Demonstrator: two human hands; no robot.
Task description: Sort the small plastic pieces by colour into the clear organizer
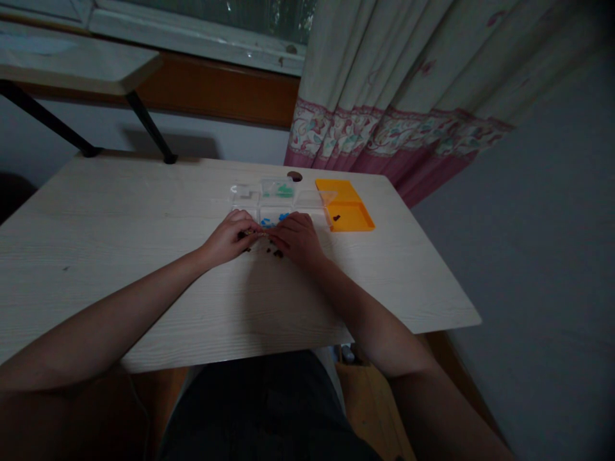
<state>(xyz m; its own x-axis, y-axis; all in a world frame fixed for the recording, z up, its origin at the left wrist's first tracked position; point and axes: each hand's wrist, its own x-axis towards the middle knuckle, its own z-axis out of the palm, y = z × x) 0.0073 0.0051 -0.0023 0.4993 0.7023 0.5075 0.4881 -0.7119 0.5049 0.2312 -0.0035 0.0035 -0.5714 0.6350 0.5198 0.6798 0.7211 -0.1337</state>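
My left hand (229,238) and my right hand (298,241) meet over the table in front of a clear compartment box. The fingers of both are pinched together around something small and dark that I cannot make out. Several small dark brown pieces (278,253) lie on the table just below the fingertips. Behind my hands, the clear plastic box (260,197) has green pieces (285,191) in a back compartment and blue pieces (284,217) in a front one, partly hidden by my right hand.
An orange tray (353,209) with a small dark piece (337,218) in it stands right of the clear box. The pale wooden table (192,301) has a round hole near its back edge. A raised shelf (96,61) on black legs is at the back left; a curtain (384,96) hangs behind.
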